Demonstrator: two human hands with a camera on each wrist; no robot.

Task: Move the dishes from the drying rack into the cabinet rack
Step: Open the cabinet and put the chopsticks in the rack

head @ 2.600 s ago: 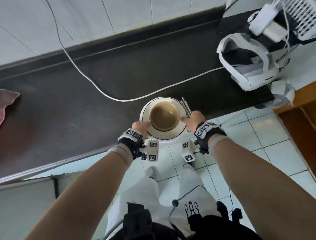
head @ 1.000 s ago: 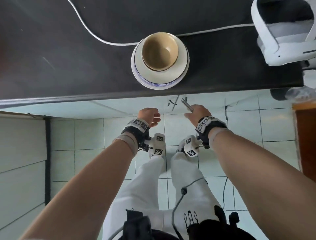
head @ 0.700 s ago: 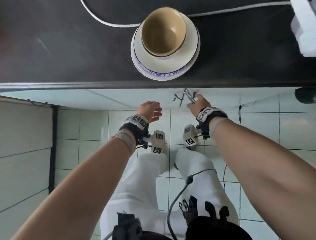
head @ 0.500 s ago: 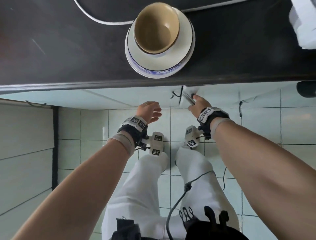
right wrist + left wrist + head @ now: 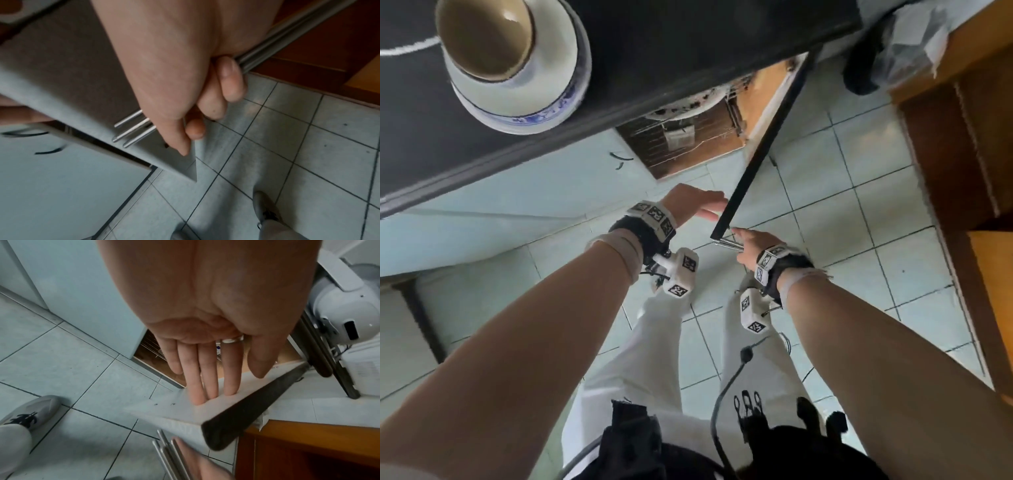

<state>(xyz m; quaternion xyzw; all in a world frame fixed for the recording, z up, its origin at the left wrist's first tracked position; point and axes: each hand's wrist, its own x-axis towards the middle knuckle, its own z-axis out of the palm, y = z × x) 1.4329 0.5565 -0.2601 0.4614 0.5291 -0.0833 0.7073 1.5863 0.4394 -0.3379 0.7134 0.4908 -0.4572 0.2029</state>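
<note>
We record the left hand (image 5: pixel 690 202) with its fingers (image 5: pixel 207 379) straight and together, laid flat against the pale inner face of the cabinet door (image 5: pixel 756 161); it holds nothing. The door stands swung out from the cabinet, its dark edge running from under the desk (image 5: pixel 688 51) down to a corner just beside both hands.

The right hand (image 5: pixel 751 248) has its fingers (image 5: pixel 232 81) curled round a bundle of metal chopsticks (image 5: pixel 726 244), whose ends stick out from the fist toward the left hand. In the right wrist view one fingertip of this hand touches the door near its lower corner, with the chopstick ends lying against the same face.

Beyond the left fingers, inside the opened cabinet, we see a wire cabinet rack (image 5: pixel 664 144) with at least one patterned plate (image 5: pixel 688 106) standing in it; the view there is blurred and we cannot count the pieces.

Well above and to the left of both hands, on the dark desk near its front edge, stands a stack of white plates with blue trim (image 5: pixel 530 102) carrying a brown bowl (image 5: pixel 482 37) on top. No hand touches the stack. A white cable (image 5: pixel 404 49) lies on the desk beside the bowl.

Below the hands are pale floor tiles (image 5: pixel 842 240) and the person's white trousers (image 5: pixel 654 359).
</note>
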